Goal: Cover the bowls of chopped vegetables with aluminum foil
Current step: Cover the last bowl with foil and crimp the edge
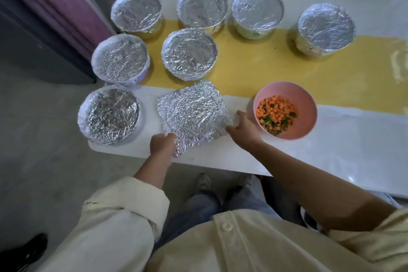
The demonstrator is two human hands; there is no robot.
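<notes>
The person's left hand (162,144) curls its fingers around the near corner of a crinkled aluminum foil sheet (192,115), which lies draped over something round at the front middle of the white table (353,161), its square corners not yet folded down. The right hand (242,128) has loosely spread fingers whose tips touch the sheet's right edge, grasping nothing. Just to its right stands an uncovered pink bowl (306,104) of diced carrot and green vegetables (276,113), with seven foil-covered bowls (189,53) behind and to the left.
</notes>
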